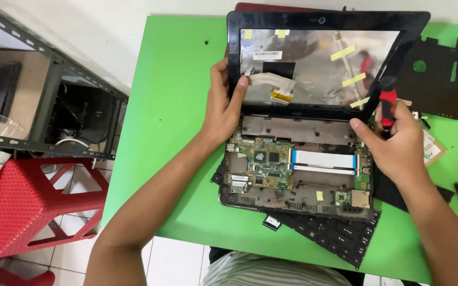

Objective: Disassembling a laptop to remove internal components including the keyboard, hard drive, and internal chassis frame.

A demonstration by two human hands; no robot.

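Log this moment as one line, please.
left hand: grips black screen bezel | right hand: holds red-handled screwdriver at bezel | opened laptop base, green circuit board exposed | green table

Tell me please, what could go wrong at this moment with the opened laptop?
The left hand grips the screen frame beside a loose flat cable; a pull might tear it. The screwdriver in the right hand sits near the bare circuit board and might scratch it. The keyboard overhangs the green table and might fall.
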